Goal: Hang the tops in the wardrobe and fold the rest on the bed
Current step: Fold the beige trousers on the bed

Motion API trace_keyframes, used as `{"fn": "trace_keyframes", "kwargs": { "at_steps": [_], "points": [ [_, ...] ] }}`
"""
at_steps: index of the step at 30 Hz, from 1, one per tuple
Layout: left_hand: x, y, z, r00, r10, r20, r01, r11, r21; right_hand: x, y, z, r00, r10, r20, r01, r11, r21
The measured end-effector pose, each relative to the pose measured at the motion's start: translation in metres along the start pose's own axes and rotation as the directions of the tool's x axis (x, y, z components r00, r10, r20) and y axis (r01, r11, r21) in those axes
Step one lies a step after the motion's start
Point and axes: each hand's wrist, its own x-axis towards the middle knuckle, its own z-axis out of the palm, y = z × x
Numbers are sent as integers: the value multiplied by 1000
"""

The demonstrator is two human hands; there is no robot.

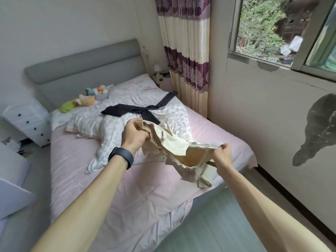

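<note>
Left arm: stretched forward over the bed [76,179], a dark band [121,157] on the wrist.
Left hand [135,135]: back toward the camera, fingers curled tight on a bunched edge of the cream garment [174,146].
Right arm: stretched forward, lower than the left.
Right hand [222,155]: thumb and fingers pinch the garment's other edge.
Cream garment: held in the air between both hands, near the bed's right edge; its lower part hangs crumpled, and I cannot tell whether it touches the sheet.
Black garment [138,110]: spread flat on the floral duvet [112,128], beyond the hands.
Toys [85,100]: by the headboard.
</note>
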Motion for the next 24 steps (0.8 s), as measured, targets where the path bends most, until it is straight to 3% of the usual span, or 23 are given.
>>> {"fn": "trace_keyframes", "kwargs": {
  "at_steps": [4,7,8,11,14,19,22,24],
  "points": [
    [-2,16,-40,961,209,-182,-146,940,307,1,-101,-4,980,-191,48,182,972,150],
    [-12,49,-64,881,360,-306,-222,887,404,-15,-162,-10,951,-274,141,194,888,418],
    [-17,64,-70,854,399,-333,-250,877,410,-23,-174,-12,936,-289,202,180,884,432],
    [-36,107,-75,791,479,-380,-305,847,435,-50,-181,-6,899,-276,340,318,945,-74],
    [-61,134,-66,744,536,-399,-254,779,574,-75,-181,-7,848,-217,484,429,816,-387],
    [-110,140,-67,779,445,-442,-116,795,595,-74,-224,-56,782,-452,430,623,590,-514],
    [-138,132,-84,801,364,-475,-32,819,573,-74,-250,-93,709,-582,399,705,577,-412],
    [-153,129,-91,816,356,-456,-53,831,554,-83,-261,-111,630,-659,411,776,547,-313]
  ]
}}
